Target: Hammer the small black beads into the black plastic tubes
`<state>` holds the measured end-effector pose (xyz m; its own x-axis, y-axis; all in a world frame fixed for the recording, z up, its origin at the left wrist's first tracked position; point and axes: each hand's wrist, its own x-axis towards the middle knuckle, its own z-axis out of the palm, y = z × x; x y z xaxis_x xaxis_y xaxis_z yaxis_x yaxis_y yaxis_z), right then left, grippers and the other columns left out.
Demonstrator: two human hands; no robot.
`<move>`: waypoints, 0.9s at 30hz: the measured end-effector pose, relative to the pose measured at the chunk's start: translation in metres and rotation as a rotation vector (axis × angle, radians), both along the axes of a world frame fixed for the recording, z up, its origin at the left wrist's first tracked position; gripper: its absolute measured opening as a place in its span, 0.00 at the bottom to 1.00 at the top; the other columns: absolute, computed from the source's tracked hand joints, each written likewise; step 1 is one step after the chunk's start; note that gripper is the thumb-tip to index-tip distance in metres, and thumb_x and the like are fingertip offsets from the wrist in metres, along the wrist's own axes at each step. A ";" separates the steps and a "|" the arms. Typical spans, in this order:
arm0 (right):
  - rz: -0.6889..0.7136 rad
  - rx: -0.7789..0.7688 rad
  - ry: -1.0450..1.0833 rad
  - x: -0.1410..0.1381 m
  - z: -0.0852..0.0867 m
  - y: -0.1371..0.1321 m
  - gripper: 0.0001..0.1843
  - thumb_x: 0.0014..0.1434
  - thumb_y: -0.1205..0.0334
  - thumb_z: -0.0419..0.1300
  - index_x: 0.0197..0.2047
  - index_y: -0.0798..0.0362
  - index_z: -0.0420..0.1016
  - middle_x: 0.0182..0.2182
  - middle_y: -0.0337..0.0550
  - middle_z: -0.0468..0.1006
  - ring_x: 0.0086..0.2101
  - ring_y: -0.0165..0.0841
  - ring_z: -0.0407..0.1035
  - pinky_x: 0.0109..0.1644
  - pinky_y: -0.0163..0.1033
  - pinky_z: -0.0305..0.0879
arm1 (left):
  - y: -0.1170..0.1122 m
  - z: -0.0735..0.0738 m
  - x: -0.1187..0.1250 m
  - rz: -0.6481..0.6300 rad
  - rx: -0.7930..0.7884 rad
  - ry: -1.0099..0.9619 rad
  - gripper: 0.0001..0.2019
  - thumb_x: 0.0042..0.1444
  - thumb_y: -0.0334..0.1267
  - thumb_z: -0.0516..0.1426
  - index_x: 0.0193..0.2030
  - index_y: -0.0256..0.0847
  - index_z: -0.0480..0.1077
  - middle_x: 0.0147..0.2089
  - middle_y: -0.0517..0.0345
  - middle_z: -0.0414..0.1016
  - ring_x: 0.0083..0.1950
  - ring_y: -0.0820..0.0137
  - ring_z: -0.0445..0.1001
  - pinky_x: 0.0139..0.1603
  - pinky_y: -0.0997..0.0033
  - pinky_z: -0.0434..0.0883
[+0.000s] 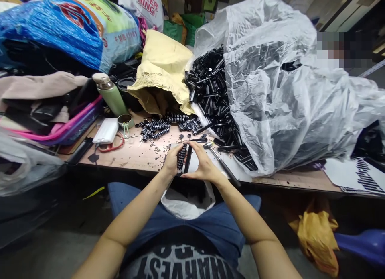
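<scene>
My left hand is closed around a black ribbed strip with rows of small white marks. Between the thumb and fingers of my right hand is a slim black bar, gripped at its two ends. The strip and the bar stand side by side, close together, at the table's front edge. Just right of my hands lies a hammer with a dark handle. More black ribbed strips are heaped beyond my hands, near the mouth of a yellow sack.
A clear plastic bag spills black tube pieces onto the right of the table. At left are a green flask, a white box, red-handled scissors and a pink basket. A white bag hangs at my lap.
</scene>
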<state>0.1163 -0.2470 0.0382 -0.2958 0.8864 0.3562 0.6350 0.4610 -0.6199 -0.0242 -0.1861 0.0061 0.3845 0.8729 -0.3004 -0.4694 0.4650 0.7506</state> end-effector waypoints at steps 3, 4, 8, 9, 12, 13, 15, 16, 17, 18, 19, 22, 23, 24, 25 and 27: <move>0.029 0.023 -0.014 -0.003 -0.003 0.004 0.61 0.43 0.47 0.70 0.70 0.52 0.39 0.65 0.58 0.53 0.65 0.47 0.48 0.68 0.54 0.49 | -0.003 0.004 0.003 0.028 0.009 0.006 0.17 0.52 0.42 0.60 0.46 0.35 0.73 0.29 0.58 0.75 0.21 0.75 0.71 0.20 0.76 0.69; 0.026 0.024 -0.015 -0.003 -0.005 0.005 0.61 0.43 0.47 0.71 0.70 0.53 0.40 0.65 0.59 0.53 0.65 0.47 0.48 0.68 0.54 0.49 | -0.005 0.006 0.004 0.015 0.007 0.005 0.17 0.52 0.41 0.61 0.46 0.35 0.73 0.30 0.57 0.75 0.21 0.75 0.71 0.21 0.75 0.70; 0.023 -0.012 0.004 -0.001 -0.011 0.005 0.62 0.42 0.50 0.72 0.70 0.53 0.40 0.66 0.59 0.52 0.66 0.47 0.47 0.68 0.54 0.48 | -0.010 0.012 0.007 -0.016 -0.028 0.034 0.16 0.53 0.41 0.61 0.46 0.35 0.73 0.31 0.57 0.75 0.20 0.74 0.72 0.20 0.75 0.72; 0.023 -0.022 0.014 0.000 -0.013 0.005 0.61 0.41 0.51 0.72 0.70 0.52 0.40 0.66 0.59 0.52 0.66 0.47 0.47 0.68 0.54 0.48 | -0.010 0.013 0.008 -0.029 -0.037 0.047 0.15 0.53 0.41 0.61 0.45 0.35 0.73 0.31 0.56 0.75 0.20 0.74 0.72 0.20 0.75 0.72; -0.005 -0.047 0.056 0.001 -0.018 0.002 0.59 0.41 0.54 0.71 0.69 0.52 0.42 0.64 0.58 0.55 0.64 0.46 0.51 0.67 0.52 0.51 | -0.009 0.011 0.010 -0.064 -0.063 0.098 0.15 0.53 0.43 0.62 0.42 0.34 0.72 0.28 0.57 0.73 0.20 0.74 0.72 0.19 0.76 0.71; -0.024 -0.053 0.071 0.001 -0.021 0.001 0.59 0.41 0.55 0.71 0.69 0.52 0.43 0.64 0.57 0.56 0.64 0.46 0.52 0.67 0.52 0.51 | -0.008 0.010 0.010 -0.078 -0.068 0.116 0.15 0.54 0.44 0.62 0.42 0.34 0.72 0.27 0.56 0.72 0.20 0.74 0.72 0.20 0.76 0.71; -0.062 -0.062 0.095 -0.001 -0.029 0.001 0.58 0.40 0.57 0.71 0.68 0.52 0.43 0.63 0.57 0.57 0.63 0.45 0.53 0.67 0.51 0.52 | -0.008 0.004 0.011 -0.106 -0.049 0.153 0.16 0.55 0.46 0.60 0.43 0.34 0.73 0.29 0.55 0.73 0.21 0.73 0.73 0.22 0.74 0.72; -0.084 -0.063 0.101 -0.002 -0.034 0.000 0.58 0.39 0.58 0.71 0.68 0.52 0.43 0.63 0.56 0.57 0.63 0.45 0.53 0.67 0.51 0.52 | -0.009 -0.001 0.012 -0.109 -0.003 0.184 0.16 0.57 0.46 0.59 0.45 0.35 0.73 0.32 0.53 0.74 0.24 0.72 0.74 0.24 0.72 0.73; -0.112 -0.061 0.103 -0.004 -0.040 0.000 0.58 0.39 0.58 0.70 0.68 0.53 0.43 0.63 0.57 0.57 0.63 0.45 0.53 0.67 0.51 0.52 | -0.010 -0.007 0.013 -0.101 0.085 0.239 0.16 0.57 0.45 0.58 0.47 0.36 0.73 0.35 0.52 0.74 0.27 0.71 0.75 0.28 0.70 0.74; -0.148 -0.059 0.095 -0.006 -0.047 0.000 0.58 0.39 0.59 0.70 0.68 0.54 0.43 0.63 0.57 0.57 0.63 0.45 0.53 0.67 0.51 0.52 | -0.013 -0.013 0.013 -0.082 0.216 0.326 0.17 0.57 0.44 0.58 0.50 0.37 0.72 0.39 0.51 0.75 0.32 0.69 0.76 0.33 0.67 0.75; -0.191 -0.059 0.070 -0.007 -0.053 -0.001 0.57 0.40 0.59 0.69 0.68 0.56 0.44 0.62 0.58 0.57 0.63 0.46 0.53 0.67 0.51 0.52 | -0.015 -0.021 0.014 -0.059 0.383 0.442 0.18 0.57 0.42 0.58 0.53 0.38 0.71 0.42 0.49 0.74 0.38 0.66 0.76 0.39 0.64 0.75; -0.285 -0.092 -0.049 -0.001 -0.069 -0.009 0.50 0.45 0.61 0.66 0.67 0.60 0.46 0.62 0.61 0.57 0.63 0.47 0.52 0.67 0.49 0.53 | -0.022 -0.045 0.014 -0.078 0.906 0.847 0.21 0.56 0.31 0.57 0.58 0.36 0.68 0.49 0.43 0.72 0.51 0.59 0.71 0.53 0.57 0.69; -0.310 -0.108 -0.087 0.005 -0.072 -0.014 0.48 0.47 0.61 0.66 0.66 0.60 0.48 0.62 0.61 0.58 0.63 0.48 0.52 0.66 0.49 0.54 | -0.023 -0.052 0.012 -0.133 1.039 0.954 0.21 0.57 0.29 0.55 0.58 0.34 0.68 0.50 0.41 0.72 0.52 0.58 0.70 0.53 0.56 0.67; -0.374 -0.119 -0.128 0.015 -0.074 -0.020 0.45 0.48 0.60 0.65 0.65 0.60 0.51 0.61 0.62 0.59 0.62 0.49 0.53 0.65 0.50 0.55 | -0.022 -0.058 0.011 -0.197 1.146 1.037 0.20 0.58 0.27 0.53 0.58 0.34 0.68 0.50 0.40 0.72 0.52 0.58 0.70 0.53 0.55 0.67; -0.480 -0.130 -0.180 0.026 -0.074 -0.027 0.40 0.50 0.59 0.64 0.63 0.60 0.55 0.60 0.63 0.61 0.60 0.51 0.55 0.63 0.53 0.56 | -0.021 -0.062 0.008 -0.258 1.236 1.101 0.19 0.60 0.26 0.51 0.57 0.35 0.68 0.49 0.40 0.73 0.52 0.58 0.71 0.52 0.55 0.66; -0.755 -0.179 -0.334 0.050 -0.069 -0.040 0.24 0.56 0.57 0.60 0.54 0.59 0.65 0.53 0.64 0.68 0.55 0.54 0.60 0.57 0.58 0.58 | -0.017 -0.066 0.003 -0.322 1.378 1.194 0.19 0.62 0.26 0.48 0.57 0.38 0.68 0.49 0.41 0.74 0.51 0.58 0.70 0.53 0.51 0.63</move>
